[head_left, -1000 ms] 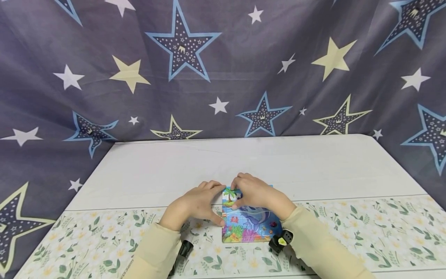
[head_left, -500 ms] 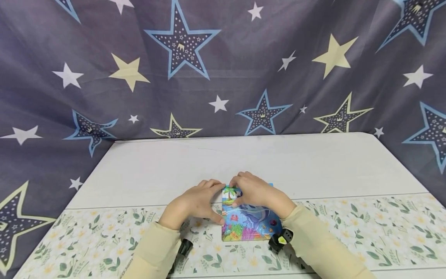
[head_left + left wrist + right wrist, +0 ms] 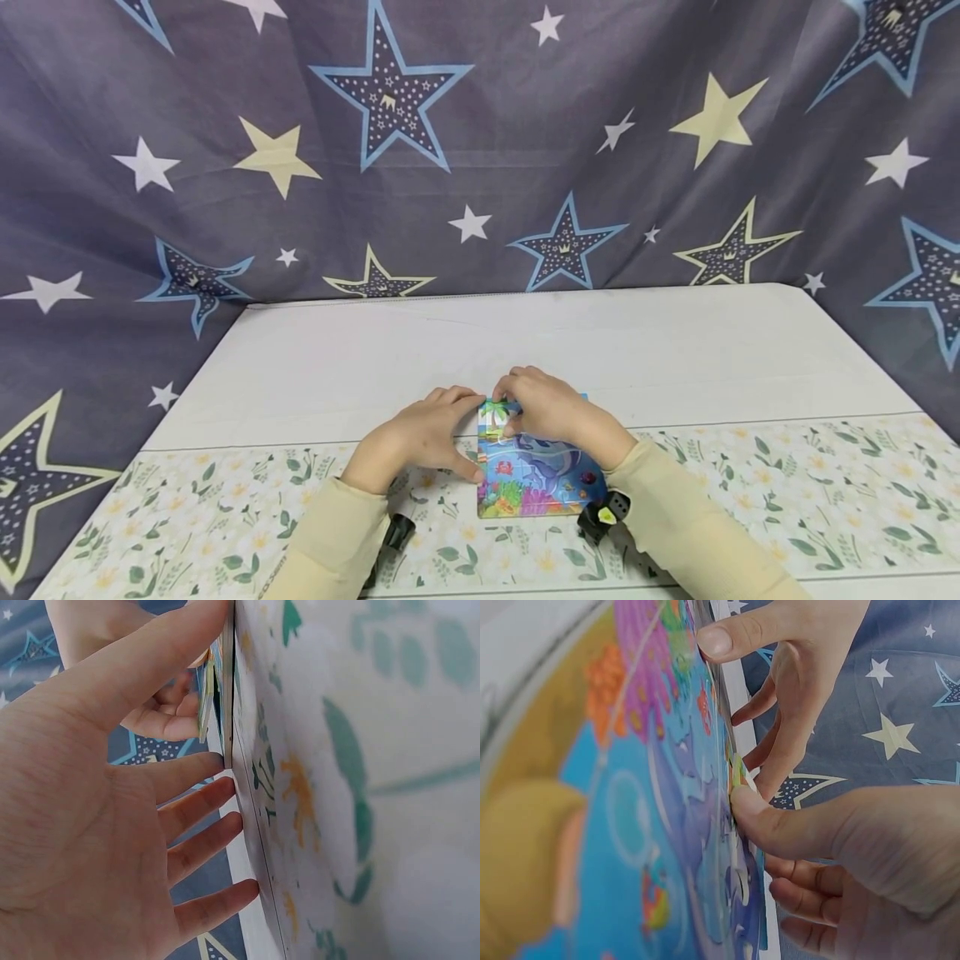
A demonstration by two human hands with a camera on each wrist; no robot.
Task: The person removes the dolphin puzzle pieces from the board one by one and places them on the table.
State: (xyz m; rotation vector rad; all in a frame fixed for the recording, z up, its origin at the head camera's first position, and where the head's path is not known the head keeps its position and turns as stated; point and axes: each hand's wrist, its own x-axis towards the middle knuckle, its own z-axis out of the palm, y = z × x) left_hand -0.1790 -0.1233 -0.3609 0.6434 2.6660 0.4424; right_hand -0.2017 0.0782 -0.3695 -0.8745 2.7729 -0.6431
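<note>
A colourful jigsaw puzzle point(image 3: 536, 492) with a dolphin and coral sea scene lies flat in the middle of the table. At its far left corner is a puzzle piece point(image 3: 495, 417) with a palm tree; my right hand point(image 3: 555, 408) pinches it between thumb and fingers. In the left wrist view the puzzle piece point(image 3: 205, 701) stands tilted up from the board. My left hand point(image 3: 420, 433) lies along the puzzle's left edge, thumb and fingers spread and touching the edge. The right hand and forearm hide the puzzle's far right part.
A white table point(image 3: 337, 358) carries a floral cloth strip point(image 3: 225, 500) across its near half. Behind it hangs a dark star-patterned curtain point(image 3: 480, 150). A black wrist device point(image 3: 600, 521) sits under the right wrist, another point(image 3: 397, 533) under the left.
My right thumb has drawn up toward its fingers, and the palm-tree piece has tipped up slightly from the board. The left hand stays where it was.
</note>
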